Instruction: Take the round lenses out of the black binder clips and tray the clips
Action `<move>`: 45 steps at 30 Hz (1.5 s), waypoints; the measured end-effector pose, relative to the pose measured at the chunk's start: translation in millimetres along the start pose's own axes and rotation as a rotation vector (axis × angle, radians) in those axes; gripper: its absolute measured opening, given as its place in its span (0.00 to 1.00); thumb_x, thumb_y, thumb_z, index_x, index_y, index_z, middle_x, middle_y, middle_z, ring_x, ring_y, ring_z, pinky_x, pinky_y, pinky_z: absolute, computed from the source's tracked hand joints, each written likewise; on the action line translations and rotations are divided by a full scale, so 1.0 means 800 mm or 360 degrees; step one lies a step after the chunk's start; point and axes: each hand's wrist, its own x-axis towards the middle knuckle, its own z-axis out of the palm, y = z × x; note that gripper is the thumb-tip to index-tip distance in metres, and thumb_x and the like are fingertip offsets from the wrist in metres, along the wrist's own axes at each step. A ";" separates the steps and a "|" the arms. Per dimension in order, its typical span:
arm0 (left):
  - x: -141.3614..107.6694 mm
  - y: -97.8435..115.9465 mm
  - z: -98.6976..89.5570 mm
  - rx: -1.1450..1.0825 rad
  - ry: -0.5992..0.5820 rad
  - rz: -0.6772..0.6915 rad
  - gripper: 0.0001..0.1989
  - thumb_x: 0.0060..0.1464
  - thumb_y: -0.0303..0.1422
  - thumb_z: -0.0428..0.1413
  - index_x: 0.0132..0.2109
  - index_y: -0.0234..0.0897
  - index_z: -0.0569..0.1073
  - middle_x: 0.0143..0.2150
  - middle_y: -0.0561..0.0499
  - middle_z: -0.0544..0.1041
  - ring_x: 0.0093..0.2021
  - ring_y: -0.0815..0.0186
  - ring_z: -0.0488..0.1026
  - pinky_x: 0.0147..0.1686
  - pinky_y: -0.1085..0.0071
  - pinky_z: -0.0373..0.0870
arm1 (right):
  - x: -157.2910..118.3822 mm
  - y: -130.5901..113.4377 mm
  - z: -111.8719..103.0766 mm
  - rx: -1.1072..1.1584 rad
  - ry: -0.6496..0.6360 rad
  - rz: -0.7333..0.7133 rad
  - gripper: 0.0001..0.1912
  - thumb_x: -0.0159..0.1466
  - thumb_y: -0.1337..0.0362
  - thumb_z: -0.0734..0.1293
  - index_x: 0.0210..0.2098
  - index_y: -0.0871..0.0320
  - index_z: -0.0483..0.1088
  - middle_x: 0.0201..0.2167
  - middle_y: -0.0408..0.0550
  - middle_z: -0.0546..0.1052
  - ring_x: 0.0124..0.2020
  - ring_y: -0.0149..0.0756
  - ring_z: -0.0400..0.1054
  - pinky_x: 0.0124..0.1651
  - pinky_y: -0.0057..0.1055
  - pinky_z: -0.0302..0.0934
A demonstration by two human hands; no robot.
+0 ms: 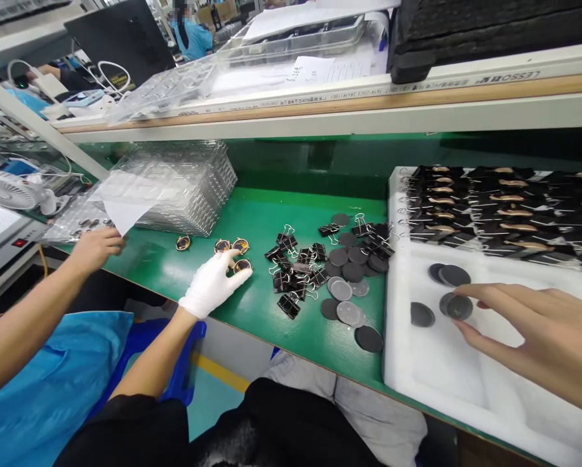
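My left hand (215, 282), in a white glove, reaches over the green bench. Its thumb and fingers close around a round gold-rimmed watch head (242, 266). Just beyond the fingertips lie two similar pieces, one of them a gold-rimmed watch head (241, 246). My right hand (529, 324) is bare and pinches a dark round disc (459, 307) by its edges, above the white foam tray (392, 350). Close by in that tray are other discs, including a black disc (454, 275) and a grey disc (422, 315).
Black binder clips (288, 305) and loose discs (353, 272) are heaped mid-bench. Rows of clipped black pieces (509, 211) fill the tray's far part. Stacked transparent plastic trays (188, 188) stand left, beside a co-worker's hand (96, 248). A shelf edge (320, 117) overhangs the bench.
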 end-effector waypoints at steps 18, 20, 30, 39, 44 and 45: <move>0.059 0.101 -0.001 -0.0547 0.0701 0.0001 0.13 0.68 0.42 0.53 0.51 0.38 0.70 0.43 0.45 0.83 0.38 0.63 0.84 0.40 0.66 0.81 | 0.092 -0.142 -0.015 0.2124 -0.0250 0.0490 0.20 0.60 0.50 0.78 0.49 0.48 0.79 0.37 0.48 0.81 0.33 0.42 0.79 0.36 0.42 0.77; 0.069 0.147 -0.014 -0.0824 0.0536 0.0178 0.15 0.67 0.41 0.55 0.55 0.39 0.71 0.45 0.47 0.84 0.40 0.65 0.84 0.41 0.68 0.81 | 0.100 -0.153 -0.014 0.2192 -0.0114 0.0470 0.19 0.59 0.52 0.79 0.46 0.49 0.78 0.35 0.46 0.81 0.34 0.43 0.79 0.40 0.45 0.78; 0.090 0.272 -0.013 -0.1280 0.0033 0.0815 0.14 0.68 0.38 0.55 0.56 0.39 0.74 0.49 0.49 0.85 0.47 0.66 0.84 0.44 0.73 0.82 | 0.110 -0.146 -0.001 0.2258 0.0315 0.0659 0.23 0.57 0.52 0.80 0.46 0.47 0.69 0.35 0.40 0.70 0.30 0.37 0.75 0.39 0.44 0.78; 0.103 0.266 -0.002 -0.0860 -0.0229 0.1281 0.20 0.70 0.38 0.53 0.65 0.43 0.70 0.56 0.50 0.83 0.49 0.65 0.83 0.50 0.72 0.78 | 0.102 -0.133 0.013 0.2049 0.0302 0.0585 0.12 0.64 0.51 0.75 0.44 0.47 0.76 0.47 0.50 0.78 0.43 0.44 0.74 0.41 0.43 0.75; 0.152 0.219 -0.056 -0.0173 -0.0398 0.1056 0.20 0.69 0.50 0.50 0.51 0.45 0.80 0.38 0.52 0.84 0.37 0.62 0.81 0.39 0.68 0.73 | 0.098 -0.122 0.007 0.2133 0.0143 0.0719 0.11 0.65 0.51 0.75 0.42 0.49 0.79 0.37 0.47 0.81 0.33 0.39 0.73 0.37 0.39 0.73; 0.165 0.205 -0.066 0.0065 -0.0393 0.0837 0.20 0.66 0.53 0.53 0.46 0.45 0.81 0.35 0.52 0.83 0.35 0.60 0.80 0.37 0.67 0.71 | 0.099 -0.120 0.008 0.2180 0.0132 0.0752 0.11 0.64 0.50 0.75 0.41 0.49 0.80 0.36 0.47 0.81 0.32 0.37 0.72 0.36 0.37 0.72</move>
